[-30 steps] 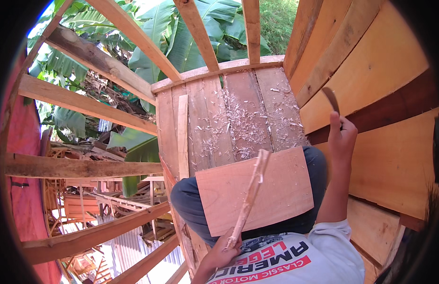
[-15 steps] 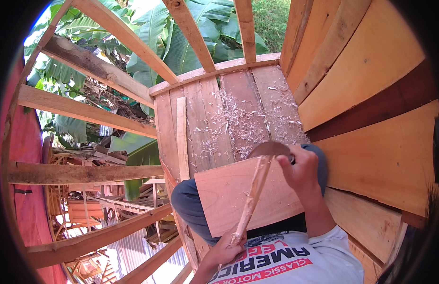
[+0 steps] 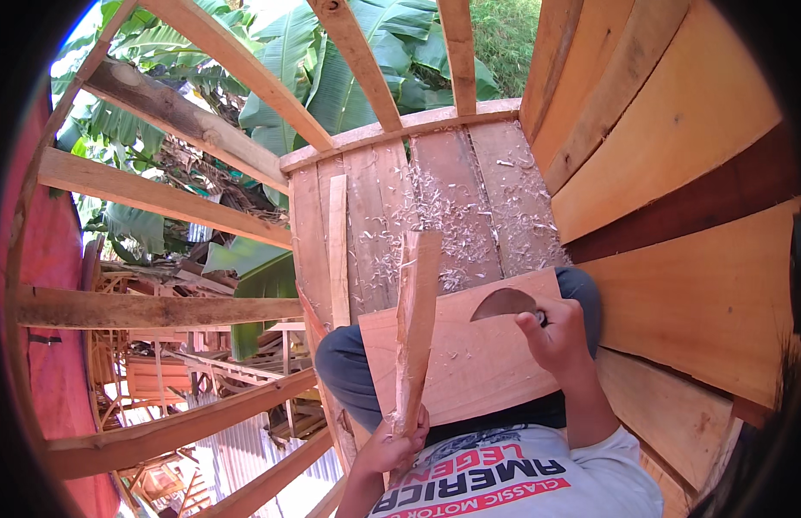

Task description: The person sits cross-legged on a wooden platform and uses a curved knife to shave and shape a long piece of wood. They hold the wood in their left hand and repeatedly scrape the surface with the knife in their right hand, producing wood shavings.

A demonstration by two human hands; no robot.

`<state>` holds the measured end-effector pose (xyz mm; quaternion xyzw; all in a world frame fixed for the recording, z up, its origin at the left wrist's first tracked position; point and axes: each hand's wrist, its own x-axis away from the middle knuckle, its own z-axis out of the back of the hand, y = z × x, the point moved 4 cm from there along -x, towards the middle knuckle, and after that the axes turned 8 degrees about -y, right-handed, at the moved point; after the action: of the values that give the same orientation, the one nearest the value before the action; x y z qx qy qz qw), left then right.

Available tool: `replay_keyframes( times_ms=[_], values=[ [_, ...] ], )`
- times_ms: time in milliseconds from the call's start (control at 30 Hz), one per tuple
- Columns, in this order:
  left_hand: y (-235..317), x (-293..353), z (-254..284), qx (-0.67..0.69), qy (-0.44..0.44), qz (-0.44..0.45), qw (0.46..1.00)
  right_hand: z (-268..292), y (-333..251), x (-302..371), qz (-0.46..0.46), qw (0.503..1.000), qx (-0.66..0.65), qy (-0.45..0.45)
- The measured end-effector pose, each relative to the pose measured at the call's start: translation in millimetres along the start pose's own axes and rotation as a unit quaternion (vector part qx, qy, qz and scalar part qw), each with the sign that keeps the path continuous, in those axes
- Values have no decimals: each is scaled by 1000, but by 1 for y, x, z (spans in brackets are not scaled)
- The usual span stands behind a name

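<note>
My left hand (image 3: 400,442) is closed round the lower end of a rough-hewn wooden stick (image 3: 418,311), which stands tilted up in front of me. In my right hand (image 3: 562,338) is a knife with a broad, curved dark blade (image 3: 505,304); its handle is mostly hidden by my fingers. The blade is over the right part of a flat wooden board (image 3: 469,367) lying across my lap, apart from the stick. A few small shavings show on the board.
Curled wood shavings (image 3: 448,216) litter the plank floor (image 3: 362,190) ahead. A loose wooden strip (image 3: 338,246) lies at the floor's left side. Slanting timber bars (image 3: 159,306) line the left, and a plank wall (image 3: 677,268) rises close on the right. Banana leaves (image 3: 331,78) stand beyond.
The stick has swung left and more upright, off the board. My right hand with the knife has come lower and nearer, and the blade has parted from the stick.
</note>
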<state>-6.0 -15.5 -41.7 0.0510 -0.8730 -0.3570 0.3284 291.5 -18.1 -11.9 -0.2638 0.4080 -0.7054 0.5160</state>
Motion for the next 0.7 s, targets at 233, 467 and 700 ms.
replay_keyframes(
  times_ms=[233, 467, 700],
  values=[
    [-4, -6, -12, -79, -59, 56, 994, -3, -25, -20, 86, 990, 108, 5],
    [-13, -7, -41, -181, -131, 66, 973, 61, 12, -53, -45, 988, 67, 132],
    [-1, 2, -1, -64, 5, -21, 998, 32, -4, -19, 14, 999, -7, 42]
  ],
)
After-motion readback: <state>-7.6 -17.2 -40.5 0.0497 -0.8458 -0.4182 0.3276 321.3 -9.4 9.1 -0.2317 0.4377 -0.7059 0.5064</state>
